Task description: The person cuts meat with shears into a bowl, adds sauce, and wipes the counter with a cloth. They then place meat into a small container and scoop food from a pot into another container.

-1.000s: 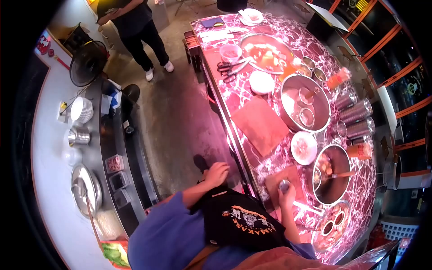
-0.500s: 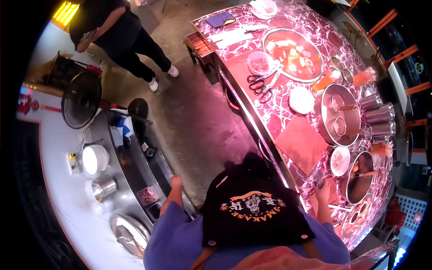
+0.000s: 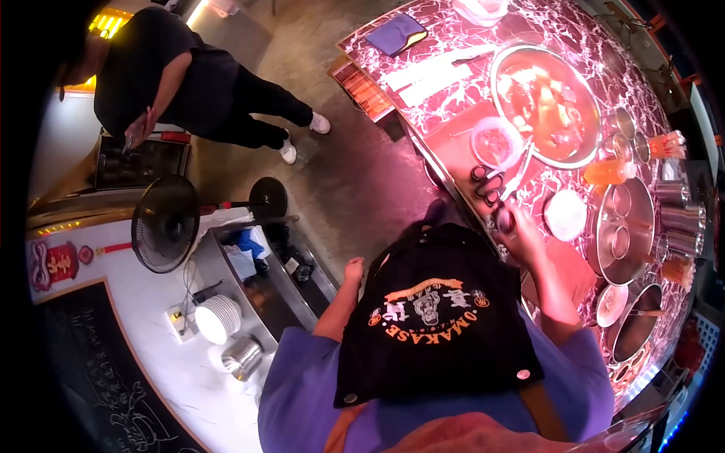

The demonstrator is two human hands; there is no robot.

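My right hand [image 3: 519,235] reaches over the near edge of the marbled table. Its fingers curl round a dark rounded item [image 3: 504,220], whose kind I cannot make out. Just beyond the fingertips lie scissors [image 3: 489,186] with dark handles, their blades pointing toward a tub of reddish food [image 3: 496,143]. To the right of this hand is a white round dish [image 3: 565,215]. My left hand [image 3: 353,269] hangs over the floor on the left, its fingers drawn in like a loose fist and nothing showing in them.
A large metal basin of food in red liquid [image 3: 547,106] stands on the table [image 3: 453,45], with more pans and cups on the right. Another person [image 3: 181,83] stands across the aisle. Left are a fan [image 3: 166,224], stacked plates [image 3: 218,318] and a steel counter [image 3: 264,291].
My right hand has moved forward along the table to the scissors. The view has turned and shifted forward. The other person's arm has lowered.
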